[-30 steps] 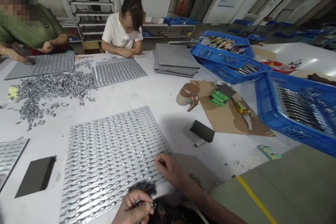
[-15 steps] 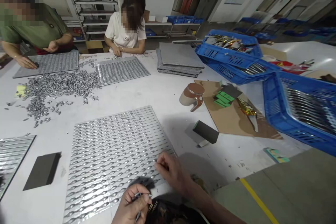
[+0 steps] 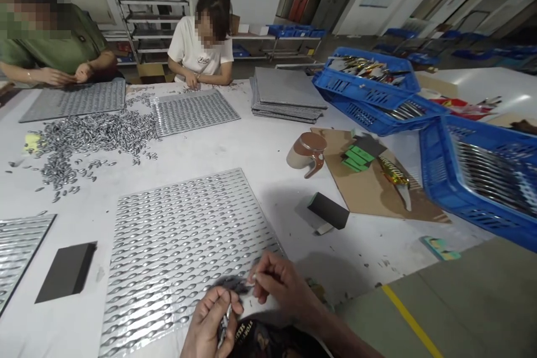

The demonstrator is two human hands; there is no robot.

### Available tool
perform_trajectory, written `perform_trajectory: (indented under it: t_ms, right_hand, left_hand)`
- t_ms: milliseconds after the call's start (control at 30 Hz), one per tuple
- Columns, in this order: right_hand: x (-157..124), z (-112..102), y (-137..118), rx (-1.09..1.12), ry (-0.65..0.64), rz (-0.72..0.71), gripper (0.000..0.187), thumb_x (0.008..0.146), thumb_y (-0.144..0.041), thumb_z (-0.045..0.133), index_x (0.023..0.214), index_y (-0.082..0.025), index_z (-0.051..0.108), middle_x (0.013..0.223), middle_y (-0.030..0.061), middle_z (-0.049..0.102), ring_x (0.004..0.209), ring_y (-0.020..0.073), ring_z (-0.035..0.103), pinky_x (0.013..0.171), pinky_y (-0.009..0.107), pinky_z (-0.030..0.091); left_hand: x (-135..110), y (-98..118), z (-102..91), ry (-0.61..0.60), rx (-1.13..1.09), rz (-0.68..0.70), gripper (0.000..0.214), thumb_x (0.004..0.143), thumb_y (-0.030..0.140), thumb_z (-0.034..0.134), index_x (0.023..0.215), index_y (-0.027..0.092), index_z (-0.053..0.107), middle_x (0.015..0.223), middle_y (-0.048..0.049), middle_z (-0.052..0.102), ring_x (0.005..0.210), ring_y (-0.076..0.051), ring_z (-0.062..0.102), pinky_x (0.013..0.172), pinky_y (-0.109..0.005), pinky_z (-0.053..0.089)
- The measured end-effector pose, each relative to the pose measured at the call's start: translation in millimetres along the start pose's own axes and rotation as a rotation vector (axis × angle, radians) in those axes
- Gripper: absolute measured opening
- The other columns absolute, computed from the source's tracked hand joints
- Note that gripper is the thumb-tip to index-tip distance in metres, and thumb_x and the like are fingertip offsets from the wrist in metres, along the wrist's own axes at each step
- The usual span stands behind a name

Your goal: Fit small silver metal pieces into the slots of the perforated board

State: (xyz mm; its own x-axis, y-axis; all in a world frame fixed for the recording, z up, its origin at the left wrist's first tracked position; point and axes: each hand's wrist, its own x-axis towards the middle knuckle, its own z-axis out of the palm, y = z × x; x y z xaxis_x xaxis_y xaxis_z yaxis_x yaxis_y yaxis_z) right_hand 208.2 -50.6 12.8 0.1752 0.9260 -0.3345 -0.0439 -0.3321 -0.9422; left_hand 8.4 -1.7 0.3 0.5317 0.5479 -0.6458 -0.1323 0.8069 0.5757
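Note:
My left hand (image 3: 207, 321) is closed at the near edge of the board, curled around small silver spindle-shaped pieces (image 3: 224, 325) that show between thumb and fingers. Just to its right, my right hand (image 3: 279, 282) hovers over the board's near right corner with thumb and forefinger pinched; whatever is between the fingertips is too small to make out. Beneath both hands lies a flat board (image 3: 180, 235) covered with rows of the same silver pieces under a shiny surface. A dark shadow falls on the board between the hands.
A dark block (image 3: 67, 271) lies left of the board, another block (image 3: 328, 211) to the right. Beyond are a mug (image 3: 308, 152), cardboard (image 3: 377, 201), blue crates (image 3: 432, 173), stacked boards (image 3: 289, 89) and a heap of silver pieces (image 3: 100, 137). Two people sit across the table.
My right hand has moved slightly down and left, closer to my left hand, and its fingers have turned into a pinch. Across the table, one person's hands have come together.

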Motion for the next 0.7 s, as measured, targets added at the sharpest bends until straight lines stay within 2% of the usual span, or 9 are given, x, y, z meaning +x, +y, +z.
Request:
perform_trajectory:
  t_ms: [67, 133, 233, 400, 533, 700]
  right_hand:
    - [6.9, -11.9, 3.2, -0.050, 0.020, 0.008, 0.019, 0.088, -0.040, 0.059, 0.085, -0.023, 0.053, 0.070, -0.0019, 0.066, 0.056, 0.0143, 0.062, 0.059, 0.027, 0.053]
    - [12.0, -21.5, 10.3, -0.179, 0.071, -0.042, 0.019, 0.091, -0.040, 0.056, 0.092, -0.022, 0.059, 0.069, -0.0030, 0.062, 0.058, 0.0145, 0.060, 0.058, 0.027, 0.050]
    - [15.8, -27.7, 21.5, -0.370, 0.115, -0.129, 0.018, 0.096, -0.037, 0.053, 0.095, -0.021, 0.063, 0.074, -0.0007, 0.062, 0.067, 0.0163, 0.060, 0.062, 0.028, 0.048]
    - [19.8, -17.5, 20.7, -0.469, 0.081, -0.170, 0.016, 0.096, -0.027, 0.051, 0.080, -0.022, 0.053, 0.070, -0.0030, 0.057, 0.067, 0.0151, 0.054, 0.062, 0.027, 0.041]
    - [27.3, -7.5, 18.2, -0.618, 0.097, -0.236, 0.020, 0.094, -0.022, 0.048, 0.074, -0.022, 0.047, 0.068, -0.0031, 0.055, 0.066, 0.0145, 0.052, 0.062, 0.026, 0.036]
    - [35.6, -8.7, 28.4, -0.751, 0.182, -0.253, 0.012, 0.088, -0.017, 0.049, 0.077, -0.023, 0.049, 0.066, -0.0039, 0.052, 0.062, 0.0149, 0.051, 0.061, 0.027, 0.036]
  left_hand:
    - [-1.7, 1.8, -0.3, 0.039, -0.050, -0.019, 0.055, 0.072, 0.065, 0.084, 0.092, 0.015, 0.073, 0.081, -0.0050, 0.071, 0.048, -0.005, 0.044, 0.036, -0.015, 0.019]
    - [-2.8, 2.8, -1.6, 0.085, -0.077, -0.007, 0.058, 0.070, 0.065, 0.085, 0.098, 0.015, 0.075, 0.081, -0.0053, 0.071, 0.050, -0.006, 0.047, 0.037, -0.016, 0.023]
    - [-4.4, 4.0, -2.9, 0.095, -0.090, -0.008, 0.050, 0.068, 0.058, 0.090, 0.095, 0.018, 0.077, 0.074, -0.0025, 0.069, 0.049, -0.005, 0.042, 0.038, -0.016, 0.016]
    - [-10.3, 7.2, 3.6, 0.117, -0.048, 0.002, 0.025, 0.081, 0.049, 0.083, 0.086, 0.025, 0.074, 0.071, -0.0004, 0.071, 0.048, -0.006, 0.042, 0.044, -0.020, 0.007]
    - [-12.7, 8.0, 7.1, 0.086, 0.016, -0.017, 0.031, 0.083, 0.052, 0.079, 0.076, 0.024, 0.067, 0.067, -0.0001, 0.071, 0.042, -0.004, 0.035, 0.046, -0.022, 0.003]
    - [-11.9, 9.7, 4.3, 0.040, 0.050, -0.039, 0.034, 0.079, 0.054, 0.082, 0.074, 0.024, 0.069, 0.066, -0.0012, 0.071, 0.042, -0.005, 0.036, 0.047, -0.023, 0.002]
